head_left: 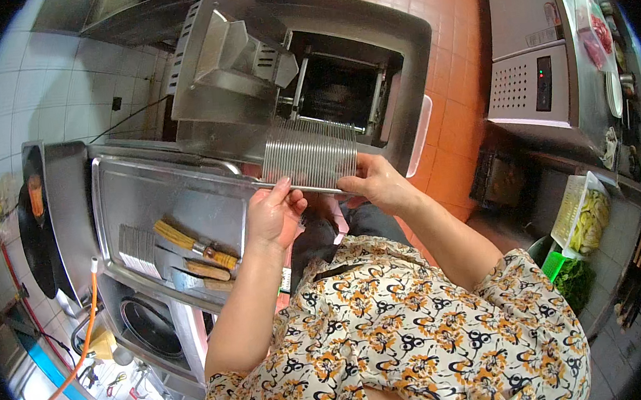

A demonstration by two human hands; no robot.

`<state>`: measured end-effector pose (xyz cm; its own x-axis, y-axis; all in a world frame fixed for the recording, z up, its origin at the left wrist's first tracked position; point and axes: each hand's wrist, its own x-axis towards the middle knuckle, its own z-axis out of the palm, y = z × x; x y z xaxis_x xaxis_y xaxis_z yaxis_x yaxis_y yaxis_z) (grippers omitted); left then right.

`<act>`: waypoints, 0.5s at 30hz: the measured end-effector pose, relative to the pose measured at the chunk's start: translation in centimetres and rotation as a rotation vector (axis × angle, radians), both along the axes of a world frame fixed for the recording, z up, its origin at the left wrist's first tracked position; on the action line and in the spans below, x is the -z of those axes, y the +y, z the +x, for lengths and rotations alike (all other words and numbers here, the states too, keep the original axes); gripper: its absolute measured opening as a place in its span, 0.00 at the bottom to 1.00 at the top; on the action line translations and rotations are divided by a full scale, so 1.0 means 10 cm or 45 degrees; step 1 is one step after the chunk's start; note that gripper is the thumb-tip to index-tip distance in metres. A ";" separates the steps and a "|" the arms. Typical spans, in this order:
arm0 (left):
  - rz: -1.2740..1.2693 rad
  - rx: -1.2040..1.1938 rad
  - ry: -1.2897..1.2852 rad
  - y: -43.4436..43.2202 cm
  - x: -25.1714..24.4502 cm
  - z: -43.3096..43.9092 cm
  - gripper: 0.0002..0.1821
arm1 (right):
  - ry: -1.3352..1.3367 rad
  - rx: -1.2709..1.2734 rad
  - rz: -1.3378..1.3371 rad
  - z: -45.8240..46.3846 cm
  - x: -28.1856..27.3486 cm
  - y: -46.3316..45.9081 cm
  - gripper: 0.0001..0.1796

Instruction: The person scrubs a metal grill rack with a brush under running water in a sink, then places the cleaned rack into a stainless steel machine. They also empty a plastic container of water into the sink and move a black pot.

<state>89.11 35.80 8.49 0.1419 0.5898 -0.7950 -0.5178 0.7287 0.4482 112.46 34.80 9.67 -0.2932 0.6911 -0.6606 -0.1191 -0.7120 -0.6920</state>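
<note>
Both my hands hold a comb-like metal grate (310,152) with many thin parallel bars, tilted over the near edge of a stainless steel machine (396,19). My left hand (276,213) grips its near rail at the left end, thumb on top. My right hand (383,185) pinches the right end of that rail. Beyond the grate, the machine's opening shows a dark set of rollers or blades (338,85) in a metal frame. A hinged steel cover (224,102) with a feed chute (237,52) stands raised at the opening's left. The grate's far end overlaps the opening; contact is unclear.
Left of me, a steel sink-like tray (162,183) holds a second comb grate (139,249), a bristle brush (191,241) and wooden-handled knives (208,270). An orange hose (87,332) hangs nearby. At right are a steel-topped cabinet (529,84) and a basket of cut vegetables (586,223).
</note>
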 end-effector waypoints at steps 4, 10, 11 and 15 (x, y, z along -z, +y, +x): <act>-0.063 0.043 0.033 0.22 0.21 0.26 0.06 | 0.016 0.188 -0.180 0.08 0.14 0.03 0.14; -0.185 -0.020 0.224 0.57 0.42 0.65 0.05 | -0.019 0.522 -0.324 0.16 0.48 0.25 0.06; -0.202 -0.039 0.252 0.63 0.46 0.71 0.05 | -0.003 0.536 -0.327 0.18 0.55 0.30 0.06; -0.284 -0.105 0.321 0.80 0.64 0.90 0.06 | -0.044 0.570 -0.384 0.26 0.77 0.45 0.06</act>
<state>98.07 43.77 2.07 -0.1161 0.3990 -0.9096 -0.4725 0.7834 0.4039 115.06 39.29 2.00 0.0118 0.5218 -0.8530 -0.4372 -0.7645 -0.4737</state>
